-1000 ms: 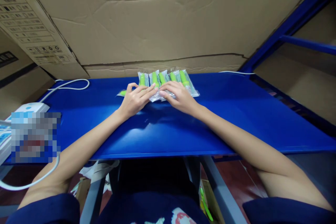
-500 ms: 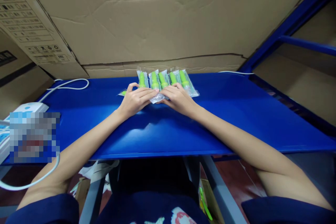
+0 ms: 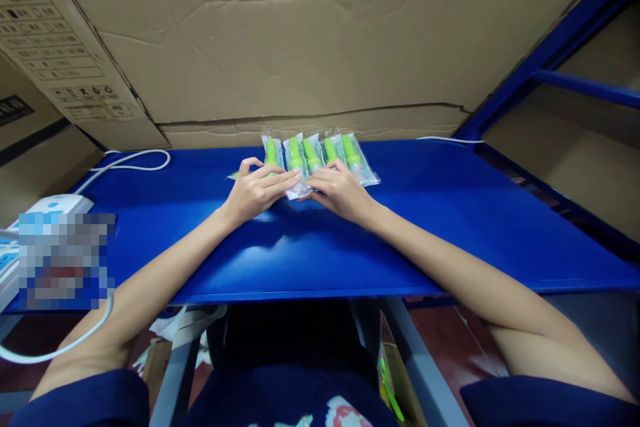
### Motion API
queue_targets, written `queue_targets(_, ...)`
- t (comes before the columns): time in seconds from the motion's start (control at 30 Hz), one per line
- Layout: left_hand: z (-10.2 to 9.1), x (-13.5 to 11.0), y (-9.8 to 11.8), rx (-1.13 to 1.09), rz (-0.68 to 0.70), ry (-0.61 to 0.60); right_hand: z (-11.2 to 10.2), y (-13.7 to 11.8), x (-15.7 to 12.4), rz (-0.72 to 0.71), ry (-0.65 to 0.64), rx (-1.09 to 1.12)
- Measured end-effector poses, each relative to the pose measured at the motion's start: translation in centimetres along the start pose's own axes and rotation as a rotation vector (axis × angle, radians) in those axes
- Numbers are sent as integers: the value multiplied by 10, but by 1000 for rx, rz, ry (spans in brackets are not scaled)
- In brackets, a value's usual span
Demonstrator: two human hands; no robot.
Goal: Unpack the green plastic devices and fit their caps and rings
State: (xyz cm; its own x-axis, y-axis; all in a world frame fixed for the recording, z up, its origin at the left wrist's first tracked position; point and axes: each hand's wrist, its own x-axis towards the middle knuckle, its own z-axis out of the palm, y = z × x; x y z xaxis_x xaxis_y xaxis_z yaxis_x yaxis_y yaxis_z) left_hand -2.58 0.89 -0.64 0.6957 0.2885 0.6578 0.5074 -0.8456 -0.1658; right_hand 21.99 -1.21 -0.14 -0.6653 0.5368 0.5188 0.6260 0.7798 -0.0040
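Observation:
Several clear plastic packets point(image 3: 296, 153), each with a bright green-topped item inside, lie side by side in a row near the back of the blue table. My left hand point(image 3: 257, 188) covers the lower left of the row, its fingers pressed together on the near end of a middle packet. From the other side my right hand point(image 3: 340, 190) grips the same end, fingers curled over the plastic and thumb below. The fingertips almost meet there. Another bit of green in clear plastic point(image 3: 233, 176) shows left of my left hand, mostly hidden. What the green-topped items are, I cannot make out.
A cardboard wall point(image 3: 320, 47) rises directly behind the packets. At the left are a white power strip point(image 3: 60, 203), a looping white cable point(image 3: 135, 159) and a blurred-out patch. A blue metal frame point(image 3: 540, 60) stands at the right. The table's front edge point(image 3: 310, 295) runs below my forearms.
Both hands stay at the same packet end with only a slight shift of the fingers. The near end of that packet shows a little more between them.

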Motion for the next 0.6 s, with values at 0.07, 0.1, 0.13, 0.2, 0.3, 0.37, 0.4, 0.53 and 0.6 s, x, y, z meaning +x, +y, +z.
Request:
queue_targets(0.07, 0, 0, 0, -1, 2, -7, -1, 1, -1, -9, 3, 18)
queue_targets(0.1, 0, 0, 0, 5, 1, -9, -1, 1, -1, -17, 4, 24)
queue_targets(0.13, 0, 0, 1, 15, 0, -10, -2, 2, -1, -26, 6, 27)
queue_targets(0.2, 0, 0, 1, 38, 0, -8, -1, 3, -2, -47, 13, 15)
queue_targets(0.3, 1, 0, 1, 50, 10, 10, 0, 4, -2, -91, 39, -29)
queue_targets(0.37, 1, -1, 1, 50, 19, 28, 2, 5, -3, -111, 51, -49)
queue_targets(0.4, 2, -1, 2, 49, 25, 38, 2, 6, -3, -114, 53, -52)
queue_targets(0.53, 3, -2, 2, 60, 32, 50, 2, 6, -4, -113, 54, -42)
queue_targets(0.6, 2, -3, 1, 55, 25, 41, 1, 6, -4, -123, 64, -46)
